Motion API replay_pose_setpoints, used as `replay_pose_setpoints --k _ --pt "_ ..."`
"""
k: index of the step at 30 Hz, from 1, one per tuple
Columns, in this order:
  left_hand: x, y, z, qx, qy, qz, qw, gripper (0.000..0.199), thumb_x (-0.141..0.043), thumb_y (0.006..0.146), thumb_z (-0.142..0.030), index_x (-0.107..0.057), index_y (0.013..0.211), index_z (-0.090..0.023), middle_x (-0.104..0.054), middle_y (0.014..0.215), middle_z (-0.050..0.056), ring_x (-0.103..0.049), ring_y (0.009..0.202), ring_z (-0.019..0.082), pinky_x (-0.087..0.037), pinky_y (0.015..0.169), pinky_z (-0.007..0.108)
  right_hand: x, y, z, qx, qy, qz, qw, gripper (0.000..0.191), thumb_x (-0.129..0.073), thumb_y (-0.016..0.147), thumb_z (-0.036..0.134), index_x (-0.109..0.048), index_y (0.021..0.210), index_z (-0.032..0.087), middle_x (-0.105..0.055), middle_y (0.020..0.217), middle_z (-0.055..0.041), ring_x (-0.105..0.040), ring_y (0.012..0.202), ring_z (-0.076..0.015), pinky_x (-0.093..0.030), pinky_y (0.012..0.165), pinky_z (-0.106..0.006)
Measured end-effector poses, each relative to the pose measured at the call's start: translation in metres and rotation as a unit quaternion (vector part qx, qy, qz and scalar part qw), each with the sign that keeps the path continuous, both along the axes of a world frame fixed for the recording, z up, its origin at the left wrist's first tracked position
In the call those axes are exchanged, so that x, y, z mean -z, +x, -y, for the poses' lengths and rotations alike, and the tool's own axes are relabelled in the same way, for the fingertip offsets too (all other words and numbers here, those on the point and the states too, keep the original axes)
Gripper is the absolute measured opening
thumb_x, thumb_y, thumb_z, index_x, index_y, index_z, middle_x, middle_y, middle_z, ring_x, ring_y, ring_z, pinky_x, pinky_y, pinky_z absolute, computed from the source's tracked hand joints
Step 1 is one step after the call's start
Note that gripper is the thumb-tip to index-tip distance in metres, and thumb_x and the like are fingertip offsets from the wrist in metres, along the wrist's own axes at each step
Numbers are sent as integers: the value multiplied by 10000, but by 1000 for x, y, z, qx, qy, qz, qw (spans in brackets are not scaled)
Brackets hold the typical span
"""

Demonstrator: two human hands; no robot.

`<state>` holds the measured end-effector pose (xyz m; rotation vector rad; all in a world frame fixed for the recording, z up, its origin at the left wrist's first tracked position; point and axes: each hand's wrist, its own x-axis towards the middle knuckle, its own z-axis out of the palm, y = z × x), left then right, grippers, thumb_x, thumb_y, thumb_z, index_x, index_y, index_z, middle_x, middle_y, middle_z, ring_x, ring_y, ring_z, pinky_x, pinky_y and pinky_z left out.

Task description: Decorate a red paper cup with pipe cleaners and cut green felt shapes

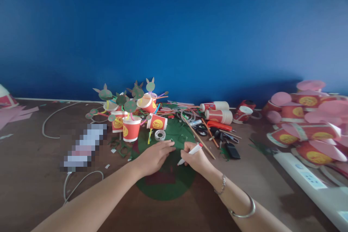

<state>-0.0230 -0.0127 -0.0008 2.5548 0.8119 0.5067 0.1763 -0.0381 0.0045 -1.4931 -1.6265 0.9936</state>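
My right hand [194,157] is closed around a white marker with a red end [195,148]. The marker slants, its lower tip close to the dark green round sheet [174,193]. Opposite it, my left hand [156,156] lies with fingers stretched out over the same sheet. Whether a small piece of paper is under those fingers I cannot tell. A roll of clear tape [160,135] lies just beyond my left hand. Behind it stand red and white paper cups [131,129] bearing green paper animal heads [129,106] on straws.
Straws and green scraps clutter the back. Stacked cups [219,116], orange-handled scissors [219,126] and keys with a black fob [232,150] lie right of centre. A phone-like pixelated object [85,145] is at left. Pink-decorated cups [307,110] and a power strip [301,174] fill the right.
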Motion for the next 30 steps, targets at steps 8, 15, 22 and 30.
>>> replay_pose_setpoints --k 8,15,22,30 --pt "3 0 -1 0 4 -5 1000 375 -315 915 -174 -488 1245 -212 -455 1375 66 -358 1302 175 -335 1070 379 -1 0 0 -3 -6 -3 1000 210 -468 658 230 -329 502 213 -438 352 68 -454 334 -80 -278 356 -154" --pt "0 0 -1 1 -5 3 1000 372 -319 914 -173 -493 1240 -220 -463 1368 67 -361 1301 185 -338 1066 396 1 0 0 -14 -21 -8 1000 221 -480 648 228 -316 499 213 -421 350 75 -465 329 -83 -267 348 -151" --pt "0 0 0 -1 -7 2 1000 371 -322 913 -175 -492 1240 -225 -462 1371 63 -361 1301 181 -340 1064 395 1 0 0 -15 -29 -7 999 225 -478 638 215 -303 496 217 -395 339 84 -465 321 -89 -248 335 -155" --pt "1 0 0 0 0 0 1000 364 -321 917 -187 -491 1238 -215 -463 1368 71 -361 1301 183 -340 1066 391 0 -1 0 -10 -23 0 1000 225 -475 640 222 -306 492 217 -395 340 81 -445 318 -84 -246 338 -158"
